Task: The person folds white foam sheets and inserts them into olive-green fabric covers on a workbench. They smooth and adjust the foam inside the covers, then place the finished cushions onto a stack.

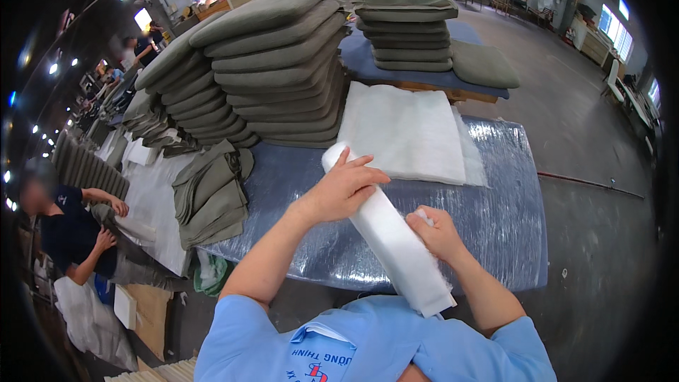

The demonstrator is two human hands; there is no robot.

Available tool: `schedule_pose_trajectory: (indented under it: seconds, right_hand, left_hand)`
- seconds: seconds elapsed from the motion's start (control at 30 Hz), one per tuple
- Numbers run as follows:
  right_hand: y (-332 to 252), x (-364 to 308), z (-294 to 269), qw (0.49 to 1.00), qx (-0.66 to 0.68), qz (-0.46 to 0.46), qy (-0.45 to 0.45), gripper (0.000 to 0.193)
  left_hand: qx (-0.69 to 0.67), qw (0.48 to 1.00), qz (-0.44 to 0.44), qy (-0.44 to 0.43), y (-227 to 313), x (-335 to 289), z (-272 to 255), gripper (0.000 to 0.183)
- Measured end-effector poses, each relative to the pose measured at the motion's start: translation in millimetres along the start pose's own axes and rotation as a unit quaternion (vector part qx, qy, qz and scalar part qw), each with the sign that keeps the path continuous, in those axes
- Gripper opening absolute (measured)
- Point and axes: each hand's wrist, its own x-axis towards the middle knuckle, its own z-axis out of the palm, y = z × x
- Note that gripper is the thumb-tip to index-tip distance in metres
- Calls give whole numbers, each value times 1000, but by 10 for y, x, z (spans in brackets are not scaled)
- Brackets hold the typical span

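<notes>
My left hand (345, 187) rests with fingers spread on the far end of the white padded piece (397, 244). My right hand (440, 233) pinches loose wadding (425, 218) at its side. The piece slants over the near edge of the table (502, 233). I judge this as wrapping; next calls for steady left, right drawing the wadding tight.

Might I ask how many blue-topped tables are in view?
2: the plastic-covered near table, bearing flat white fibre padding, and the far table behind it, bearing a shorter grey-green cushion stack. Others may be hidden.
</notes>
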Motion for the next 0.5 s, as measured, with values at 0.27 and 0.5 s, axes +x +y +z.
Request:
schedule_pose_trajectory:
  seconds: [0.27,0.5]
  right_hand:
    - [-695,257,-149,969,-178,-171,11,26]
    - [-924,238,-40,879,-438,-178,-68,32]
  left_hand:
    - [-73,987,-28,-137,-193,208,-359,28]
    - [-85,983,-24,-161,-282,305,-433,19]
